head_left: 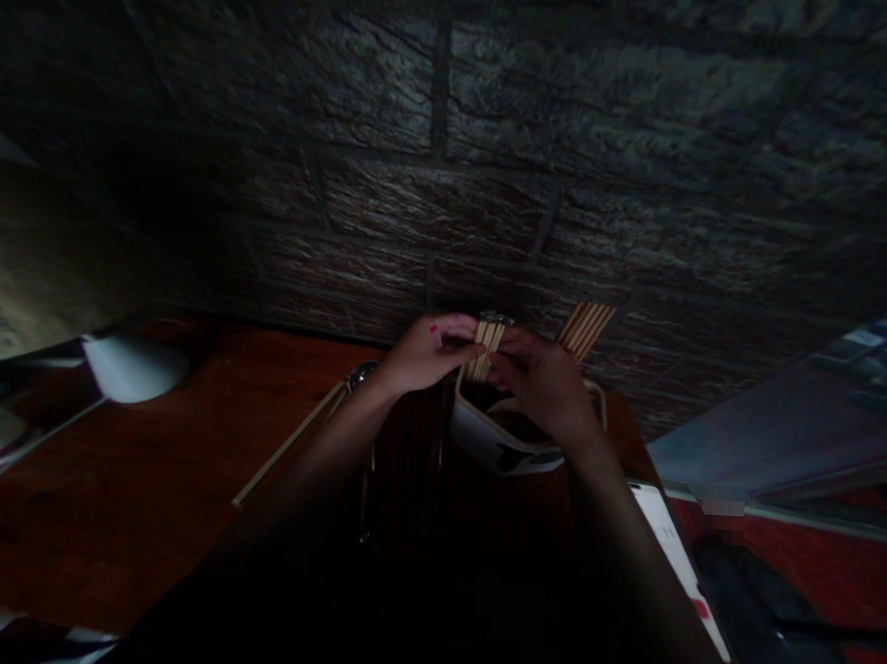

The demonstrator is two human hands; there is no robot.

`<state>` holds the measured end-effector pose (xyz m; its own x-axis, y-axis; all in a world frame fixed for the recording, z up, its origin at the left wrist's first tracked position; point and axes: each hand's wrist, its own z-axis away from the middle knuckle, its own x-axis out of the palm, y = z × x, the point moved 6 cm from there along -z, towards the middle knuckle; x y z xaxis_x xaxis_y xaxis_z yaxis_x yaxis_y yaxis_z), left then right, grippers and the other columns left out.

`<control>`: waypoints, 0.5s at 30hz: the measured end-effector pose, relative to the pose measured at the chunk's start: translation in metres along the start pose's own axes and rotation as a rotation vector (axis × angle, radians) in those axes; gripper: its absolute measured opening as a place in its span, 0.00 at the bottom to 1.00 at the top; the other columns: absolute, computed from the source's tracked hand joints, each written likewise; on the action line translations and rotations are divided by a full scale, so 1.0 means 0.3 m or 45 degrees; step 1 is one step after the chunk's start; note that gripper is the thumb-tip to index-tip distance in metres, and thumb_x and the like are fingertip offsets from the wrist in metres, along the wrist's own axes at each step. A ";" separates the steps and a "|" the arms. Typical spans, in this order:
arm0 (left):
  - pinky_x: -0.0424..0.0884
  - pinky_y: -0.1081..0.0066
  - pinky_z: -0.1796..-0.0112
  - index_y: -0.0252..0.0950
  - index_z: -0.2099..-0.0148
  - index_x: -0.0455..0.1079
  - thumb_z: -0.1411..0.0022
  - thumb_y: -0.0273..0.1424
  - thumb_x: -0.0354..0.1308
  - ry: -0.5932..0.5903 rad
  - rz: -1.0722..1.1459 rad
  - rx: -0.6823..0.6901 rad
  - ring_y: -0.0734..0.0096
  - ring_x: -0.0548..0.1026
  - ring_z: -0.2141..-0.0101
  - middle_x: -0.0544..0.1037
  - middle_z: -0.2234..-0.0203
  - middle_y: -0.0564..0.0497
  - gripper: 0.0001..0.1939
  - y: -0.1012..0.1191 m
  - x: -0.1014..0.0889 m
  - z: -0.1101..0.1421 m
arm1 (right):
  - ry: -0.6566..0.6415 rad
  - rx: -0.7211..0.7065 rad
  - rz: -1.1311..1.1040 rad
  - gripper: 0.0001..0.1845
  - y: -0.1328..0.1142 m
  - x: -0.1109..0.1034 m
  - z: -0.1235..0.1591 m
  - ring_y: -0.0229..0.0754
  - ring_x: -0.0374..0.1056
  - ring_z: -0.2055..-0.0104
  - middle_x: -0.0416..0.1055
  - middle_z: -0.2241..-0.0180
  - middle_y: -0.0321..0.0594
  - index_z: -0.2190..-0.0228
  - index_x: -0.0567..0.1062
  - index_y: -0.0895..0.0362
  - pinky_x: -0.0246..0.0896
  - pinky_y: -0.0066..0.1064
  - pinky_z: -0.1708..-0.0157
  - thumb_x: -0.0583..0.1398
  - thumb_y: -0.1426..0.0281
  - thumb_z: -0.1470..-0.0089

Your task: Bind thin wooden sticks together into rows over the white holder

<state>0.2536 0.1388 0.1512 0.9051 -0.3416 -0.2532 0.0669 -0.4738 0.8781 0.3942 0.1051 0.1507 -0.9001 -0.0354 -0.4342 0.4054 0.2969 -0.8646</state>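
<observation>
My left hand (428, 352) and my right hand (544, 381) meet over a white holder (486, 441) at the back of a dark wooden table (124, 513). Both are closed on a bundle of several wooden chopsticks (486, 347), held upright between the fingertips. A second bunch of chopsticks (586, 329) sticks up out of the holder behind my right hand. The holder's inside is mostly hidden by my hands.
A dark stone-patterned wall (454, 152) stands close behind the table. White lamp-like objects (132, 367) sit at the left. Single chopsticks (290, 443) lie beside my left arm. A white phone or card (676, 557) lies at the table's right edge.
</observation>
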 end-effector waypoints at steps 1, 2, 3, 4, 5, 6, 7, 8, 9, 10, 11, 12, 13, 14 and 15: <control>0.73 0.66 0.56 0.33 0.62 0.73 0.45 0.28 0.62 0.000 0.001 0.005 0.67 0.79 0.62 0.81 0.66 0.49 0.06 0.001 0.000 0.000 | 0.002 0.002 0.002 0.08 -0.002 0.000 0.000 0.38 0.76 0.72 0.78 0.63 0.42 0.60 0.73 0.58 0.74 0.29 0.75 0.59 0.72 0.44; 0.73 0.66 0.56 0.33 0.62 0.73 0.45 0.28 0.62 0.000 0.001 0.007 0.67 0.79 0.62 0.81 0.66 0.48 0.06 0.002 -0.001 0.000 | 0.003 0.006 0.004 0.08 -0.004 0.000 0.000 0.38 0.76 0.72 0.78 0.63 0.42 0.61 0.73 0.57 0.74 0.29 0.75 0.58 0.72 0.44; 0.73 0.66 0.56 0.33 0.62 0.73 0.45 0.28 0.62 0.000 0.001 0.005 0.67 0.79 0.62 0.82 0.66 0.48 0.06 0.001 -0.001 0.000 | 0.003 0.011 0.007 0.08 -0.006 0.000 0.001 0.38 0.76 0.72 0.78 0.63 0.42 0.61 0.73 0.57 0.74 0.29 0.75 0.58 0.73 0.44; 0.73 0.66 0.56 0.33 0.63 0.73 0.45 0.28 0.62 0.003 0.000 0.001 0.67 0.79 0.62 0.81 0.66 0.48 0.06 -0.001 -0.001 0.000 | 0.004 0.014 0.013 0.08 -0.009 -0.001 0.001 0.38 0.76 0.72 0.78 0.63 0.42 0.61 0.73 0.57 0.74 0.29 0.75 0.58 0.73 0.44; 0.72 0.66 0.56 0.33 0.63 0.73 0.45 0.28 0.62 0.006 0.000 -0.004 0.66 0.79 0.62 0.81 0.66 0.48 0.06 -0.004 -0.002 -0.001 | 0.006 0.016 0.020 0.08 -0.012 -0.001 0.002 0.38 0.76 0.73 0.78 0.63 0.41 0.61 0.73 0.57 0.74 0.28 0.75 0.58 0.73 0.45; 0.72 0.66 0.56 0.33 0.62 0.73 0.45 0.28 0.63 0.011 0.004 -0.009 0.66 0.79 0.62 0.81 0.67 0.48 0.07 -0.008 -0.003 -0.001 | 0.010 0.017 0.026 0.08 -0.013 -0.002 0.003 0.38 0.76 0.73 0.78 0.63 0.41 0.62 0.73 0.57 0.74 0.28 0.75 0.58 0.74 0.45; 0.73 0.66 0.56 0.33 0.62 0.73 0.45 0.28 0.63 0.017 0.011 -0.012 0.66 0.79 0.62 0.81 0.67 0.48 0.07 -0.010 -0.003 -0.002 | 0.013 0.017 0.029 0.08 -0.014 -0.002 0.003 0.38 0.76 0.73 0.78 0.64 0.40 0.62 0.73 0.57 0.74 0.28 0.75 0.58 0.74 0.45; 0.73 0.66 0.57 0.33 0.62 0.73 0.46 0.28 0.63 0.021 0.020 -0.015 0.66 0.79 0.62 0.81 0.67 0.48 0.07 -0.013 -0.004 -0.002 | 0.015 0.017 0.031 0.07 -0.014 -0.003 0.003 0.38 0.76 0.73 0.78 0.64 0.40 0.62 0.73 0.57 0.74 0.28 0.75 0.59 0.74 0.45; 0.73 0.66 0.57 0.33 0.63 0.73 0.46 0.28 0.63 0.021 0.027 -0.017 0.66 0.79 0.62 0.81 0.67 0.48 0.07 -0.014 -0.004 -0.003 | 0.015 0.017 0.030 0.07 -0.013 -0.003 0.003 0.38 0.76 0.73 0.78 0.64 0.40 0.62 0.73 0.56 0.74 0.28 0.75 0.59 0.74 0.45; 0.73 0.66 0.57 0.33 0.63 0.73 0.46 0.28 0.63 0.016 0.029 -0.020 0.65 0.79 0.62 0.81 0.67 0.48 0.07 -0.014 -0.003 -0.003 | 0.013 0.016 0.025 0.07 -0.012 -0.003 0.002 0.38 0.76 0.73 0.78 0.64 0.40 0.62 0.73 0.56 0.74 0.28 0.75 0.59 0.74 0.45; 0.73 0.66 0.57 0.34 0.63 0.73 0.45 0.28 0.63 0.009 0.027 -0.022 0.65 0.79 0.62 0.81 0.67 0.48 0.07 -0.013 -0.002 -0.002 | 0.010 0.014 0.021 0.07 -0.011 -0.002 0.002 0.38 0.76 0.73 0.78 0.64 0.40 0.62 0.73 0.56 0.74 0.28 0.75 0.59 0.73 0.45; 0.73 0.66 0.57 0.34 0.63 0.74 0.45 0.28 0.63 0.006 0.020 -0.023 0.65 0.79 0.62 0.81 0.67 0.48 0.06 -0.011 -0.002 -0.002 | 0.007 0.012 0.020 0.07 -0.009 -0.002 0.001 0.38 0.76 0.73 0.78 0.63 0.40 0.62 0.73 0.56 0.74 0.28 0.75 0.59 0.73 0.45; 0.73 0.65 0.57 0.34 0.63 0.74 0.45 0.28 0.63 -0.001 0.011 -0.026 0.65 0.79 0.61 0.81 0.67 0.48 0.06 -0.008 -0.001 -0.001 | 0.002 0.012 0.022 0.08 -0.007 -0.001 0.000 0.38 0.76 0.73 0.78 0.63 0.40 0.61 0.73 0.56 0.74 0.28 0.75 0.59 0.72 0.45; 0.73 0.65 0.57 0.34 0.63 0.74 0.45 0.28 0.63 -0.003 0.004 -0.026 0.65 0.79 0.61 0.81 0.67 0.48 0.06 -0.005 -0.002 0.000 | -0.002 0.014 0.026 0.08 -0.006 -0.001 -0.001 0.38 0.76 0.73 0.78 0.62 0.41 0.61 0.73 0.56 0.74 0.28 0.76 0.59 0.72 0.45; 0.73 0.65 0.56 0.34 0.63 0.74 0.45 0.28 0.63 -0.006 -0.002 -0.026 0.65 0.79 0.61 0.81 0.66 0.48 0.06 -0.001 -0.002 0.000 | -0.004 0.016 0.031 0.09 -0.004 -0.001 -0.001 0.38 0.76 0.73 0.78 0.61 0.41 0.60 0.73 0.56 0.74 0.27 0.76 0.59 0.72 0.45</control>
<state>0.2530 0.1391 0.1511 0.9029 -0.3449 -0.2567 0.0769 -0.4579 0.8857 0.3939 0.1051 0.1520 -0.8896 -0.0316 -0.4557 0.4289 0.2859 -0.8569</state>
